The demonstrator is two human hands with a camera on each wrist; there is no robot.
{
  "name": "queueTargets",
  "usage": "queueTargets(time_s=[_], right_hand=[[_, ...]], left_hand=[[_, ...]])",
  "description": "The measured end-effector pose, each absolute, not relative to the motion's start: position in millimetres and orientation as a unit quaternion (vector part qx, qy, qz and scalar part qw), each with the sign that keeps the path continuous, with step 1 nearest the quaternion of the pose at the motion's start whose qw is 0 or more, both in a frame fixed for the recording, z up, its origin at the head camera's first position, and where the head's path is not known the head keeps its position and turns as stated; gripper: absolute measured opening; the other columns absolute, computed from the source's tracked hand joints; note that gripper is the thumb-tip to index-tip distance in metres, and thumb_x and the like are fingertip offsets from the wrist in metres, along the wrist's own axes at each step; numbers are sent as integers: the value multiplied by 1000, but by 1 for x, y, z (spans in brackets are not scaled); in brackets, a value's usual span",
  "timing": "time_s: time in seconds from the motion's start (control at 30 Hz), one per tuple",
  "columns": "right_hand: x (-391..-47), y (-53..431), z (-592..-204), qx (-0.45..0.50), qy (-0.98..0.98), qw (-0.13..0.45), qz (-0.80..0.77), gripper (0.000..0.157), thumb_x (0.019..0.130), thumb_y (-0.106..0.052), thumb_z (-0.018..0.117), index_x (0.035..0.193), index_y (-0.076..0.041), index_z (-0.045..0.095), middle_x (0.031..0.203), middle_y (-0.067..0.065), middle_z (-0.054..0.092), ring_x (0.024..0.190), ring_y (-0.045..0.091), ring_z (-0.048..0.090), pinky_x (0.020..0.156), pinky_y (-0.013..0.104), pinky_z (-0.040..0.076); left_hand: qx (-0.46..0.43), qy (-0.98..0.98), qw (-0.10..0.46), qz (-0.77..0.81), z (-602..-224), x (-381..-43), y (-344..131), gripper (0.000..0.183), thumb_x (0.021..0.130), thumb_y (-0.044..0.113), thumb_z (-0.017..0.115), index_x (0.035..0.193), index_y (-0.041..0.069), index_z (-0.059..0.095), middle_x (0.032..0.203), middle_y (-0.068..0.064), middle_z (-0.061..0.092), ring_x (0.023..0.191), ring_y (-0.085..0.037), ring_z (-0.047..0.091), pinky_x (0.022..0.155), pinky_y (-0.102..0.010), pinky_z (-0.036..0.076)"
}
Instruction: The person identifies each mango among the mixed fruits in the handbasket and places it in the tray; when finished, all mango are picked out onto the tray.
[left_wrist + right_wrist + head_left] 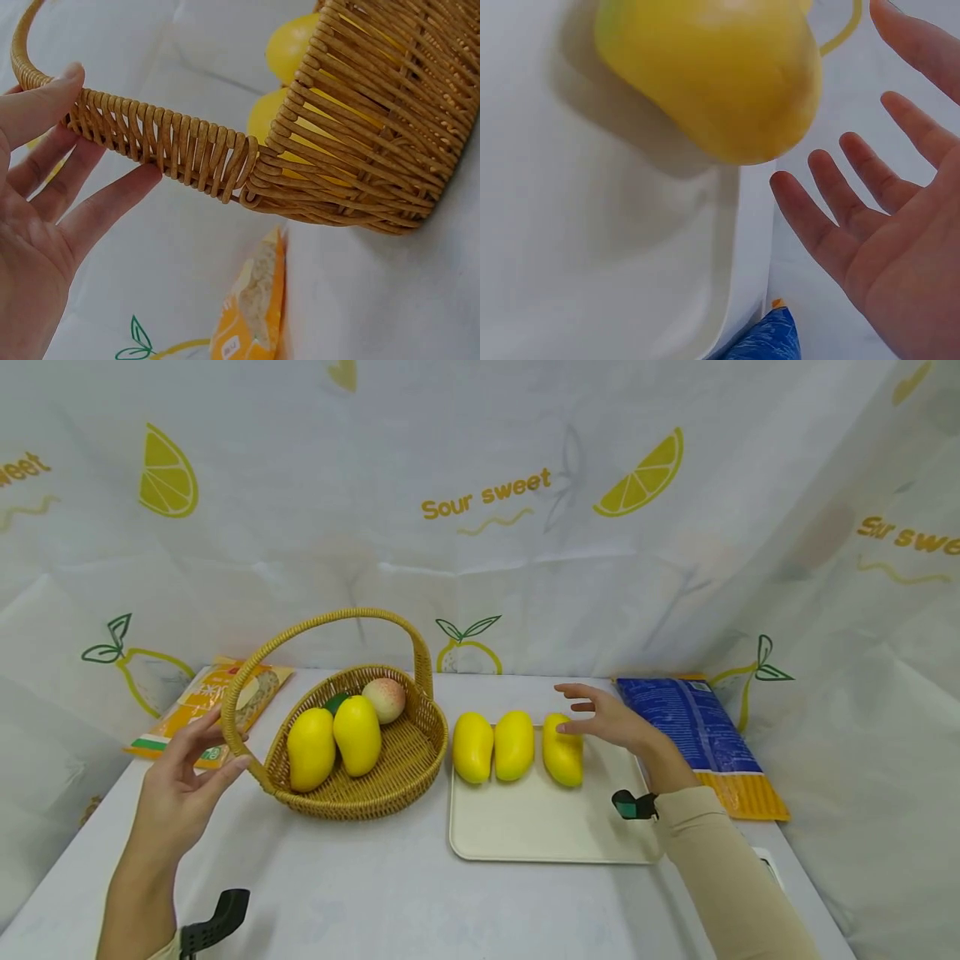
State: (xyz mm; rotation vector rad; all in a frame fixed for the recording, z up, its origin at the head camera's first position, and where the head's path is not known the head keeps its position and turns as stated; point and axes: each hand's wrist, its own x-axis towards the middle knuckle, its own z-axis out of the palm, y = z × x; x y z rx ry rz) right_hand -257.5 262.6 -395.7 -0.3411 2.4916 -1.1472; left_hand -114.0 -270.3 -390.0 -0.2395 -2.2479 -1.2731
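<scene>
My left hand pinches the lower left part of the wicker basket's handle, thumb on one side and fingers on the other. Inside the basket lie two yellow mangoes, a pinkish peach and a partly hidden dark green item. To its right, three more mangoes sit at the far left part of a cream tray. Over the rightmost mango hovers my right hand, fingers spread. In the right wrist view its fingertips are apart from the mango.
An orange food packet lies behind the basket at the left. A blue and orange bag lies right of the tray, near my right forearm. A white printed cloth hangs at the table's back edge.
</scene>
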Motion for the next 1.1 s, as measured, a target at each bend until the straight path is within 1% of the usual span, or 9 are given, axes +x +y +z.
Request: queueTargets(time_s=[0.23, 0.47, 0.57, 0.77, 0.9, 1.1], right_hand=[[-258, 261, -387, -127, 887, 177, -408, 79, 95, -27, 73, 161, -16, 31, 166, 24, 27, 151, 48, 31, 120, 67, 35], [-256, 255, -379, -144, 886, 165, -408, 78, 95, -30, 72, 161, -19, 31, 166, 21, 30, 150, 45, 34, 119, 67, 37], [-255, 246, -374, -160, 882, 160, -413, 77, 95, -31, 73, 160, -20, 33, 165, 19, 33, 149, 44, 37, 119, 66, 38], [-255, 223, -368, -185, 870, 167, -425, 73, 94, -26, 74, 158, -22, 37, 164, 15, 37, 148, 41, 41, 120, 64, 38], [-255, 208, -364, -201, 863, 173, -431, 72, 94, -26, 74, 157, -24, 39, 163, 12, 39, 148, 39, 43, 118, 61, 43], [-252, 185, -358, -240, 841, 184, -449, 69, 93, -26, 75, 154, -22, 43, 161, 10, 42, 147, 38, 44, 115, 56, 47]], left_hand=[[-87, -836, 265, -472, -390, -114, -270, 79, 82, -23, 67, 152, 5, 45, 124, 29, 55, 113, 12, 55, 79, 1, 50], [-87, -837, 264, -472, -390, -113, -269, 79, 83, -23, 67, 152, 5, 44, 124, 29, 55, 113, 12, 55, 80, 1, 50], [-87, -837, 263, -471, -389, -114, -269, 79, 83, -23, 67, 153, 6, 44, 125, 30, 55, 114, 12, 55, 81, 2, 50], [-84, -837, 265, -472, -389, -113, -268, 79, 83, -22, 68, 152, 6, 45, 126, 31, 54, 114, 12, 55, 81, 1, 51], [-86, -836, 267, -473, -389, -113, -269, 79, 82, -23, 68, 152, 5, 45, 126, 30, 55, 114, 12, 56, 80, 1, 51], [-96, -836, 268, -469, -389, -114, -270, 79, 82, -24, 68, 152, 4, 45, 125, 31, 55, 114, 12, 56, 79, 0, 51]])
